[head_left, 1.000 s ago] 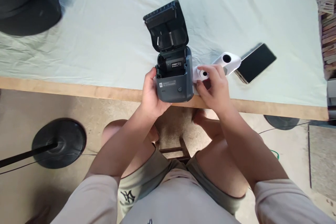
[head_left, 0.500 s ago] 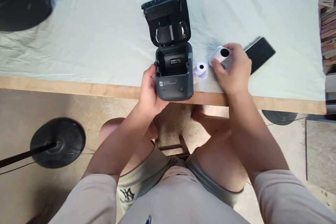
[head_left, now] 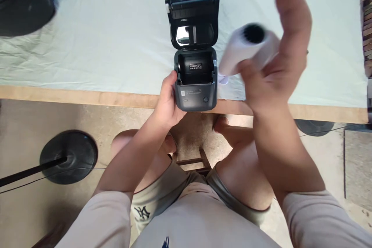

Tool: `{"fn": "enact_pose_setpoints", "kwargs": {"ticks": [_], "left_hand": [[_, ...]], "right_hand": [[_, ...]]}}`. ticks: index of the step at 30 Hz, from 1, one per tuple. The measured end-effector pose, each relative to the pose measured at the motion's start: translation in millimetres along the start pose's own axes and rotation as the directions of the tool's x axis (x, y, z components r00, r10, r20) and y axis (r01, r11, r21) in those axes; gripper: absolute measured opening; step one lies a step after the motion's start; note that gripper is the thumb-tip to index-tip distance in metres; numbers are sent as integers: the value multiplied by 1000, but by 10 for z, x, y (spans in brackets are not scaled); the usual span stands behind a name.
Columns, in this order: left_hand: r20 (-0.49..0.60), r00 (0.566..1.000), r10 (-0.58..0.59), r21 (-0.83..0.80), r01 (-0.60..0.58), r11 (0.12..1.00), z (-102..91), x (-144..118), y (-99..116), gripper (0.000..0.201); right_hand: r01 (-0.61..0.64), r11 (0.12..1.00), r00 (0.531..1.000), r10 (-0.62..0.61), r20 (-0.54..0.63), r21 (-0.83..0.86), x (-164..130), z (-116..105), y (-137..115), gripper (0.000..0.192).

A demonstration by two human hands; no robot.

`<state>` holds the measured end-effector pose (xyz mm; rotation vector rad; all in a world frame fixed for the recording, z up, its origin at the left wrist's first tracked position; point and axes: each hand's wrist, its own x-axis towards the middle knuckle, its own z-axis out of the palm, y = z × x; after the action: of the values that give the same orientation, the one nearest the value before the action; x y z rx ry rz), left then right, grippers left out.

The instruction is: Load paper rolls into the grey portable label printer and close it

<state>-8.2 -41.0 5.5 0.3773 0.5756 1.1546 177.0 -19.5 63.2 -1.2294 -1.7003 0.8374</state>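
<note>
A dark grey label printer (head_left: 195, 99) stands with its lid (head_left: 193, 17) swung up, and its paper bay shows a small printed sticker inside. My left hand (head_left: 168, 102) is closed around the printer's lower left side, at the table's front edge. Raised to the right of the printer, my right hand (head_left: 276, 62) grips a white paper roll (head_left: 240, 52) with a dark hollow core. Motion blurs this hand and the roll. Behind the held roll, a small part of another white roll (head_left: 223, 79) shows on the cloth; most of it is hidden.
A pale green cloth (head_left: 116, 46) covers the table, whose wooden edge (head_left: 87, 96) runs along the front. A black bag-like object (head_left: 26, 4) lies at the far left. Below, a round black stand base (head_left: 69, 155) rests on the floor. Stacked items (head_left: 367, 27) line the right side.
My right hand has lifted the larger paper roll off the cloth, up toward the camera. The phone and most of the smaller roll are now hidden. My left hand still holds the printer.
</note>
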Motion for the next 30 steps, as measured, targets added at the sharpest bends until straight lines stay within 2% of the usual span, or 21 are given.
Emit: {"fn": "enact_pose_setpoints", "kwargs": {"ticks": [1, 3, 5, 6, 8, 10, 12, 16, 21, 24, 27, 28, 30], "left_hand": [[-4, 1000, -5, 12, 5, 1000, 1, -1, -8, 41], [-5, 1000, -5, 44, 5, 999, 8, -7, -21, 40], [-19, 1000, 8, 92, -6, 996, 24, -18, -31, 37], [-28, 999, 20, 117, -16, 993, 34, -25, -35, 34], [-31, 998, 45, 150, -40, 988, 55, -38, -40, 29], [-22, 997, 69, 142, -65, 988, 66, -47, -43, 25], [-18, 998, 54, 115, -52, 992, 59, -51, -43, 27], [-3, 1000, 2, 112, -2, 994, 9, -52, -34, 36], [68, 997, 38, 183, -50, 982, -28, -64, -14, 34], [54, 998, 14, 227, -26, 974, -20, -75, 0, 34], [29, 1000, -13, 211, 6, 977, 0, -84, 19, 40], [17, 999, -35, 211, 31, 977, 7, -86, 26, 41], [-14, 998, -66, 230, 67, 971, 18, -89, 36, 39]], "right_hand": [[96, 994, 995, -95, 12, -53, -26, 40, -62, 60], [264, 930, 964, -266, 26, -254, -49, 122, -139, 36], [283, 835, 957, -275, 88, -472, -37, 182, -164, 18], [270, 793, 962, -252, 109, -546, -22, 200, -164, 16], [216, 765, 976, -174, 129, -606, 8, 210, -150, 19], [184, 784, 981, -112, 156, -592, 24, 200, -127, 20], [181, 818, 980, -106, 167, -546, 9, 189, -97, 19], [282, 840, 958, -224, 177, -463, -118, 200, -18, 32], [411, 844, 910, -355, 216, -345, -290, 209, 54, 19], [425, 854, 904, -379, 199, -301, -333, 230, 49, 19], [394, 862, 916, -338, 216, -318, -373, 324, 47, 18], [413, 849, 908, -359, 213, -329, -390, 363, 53, 16], [501, 799, 865, -470, 175, -332, -420, 418, 69, 10]]}}
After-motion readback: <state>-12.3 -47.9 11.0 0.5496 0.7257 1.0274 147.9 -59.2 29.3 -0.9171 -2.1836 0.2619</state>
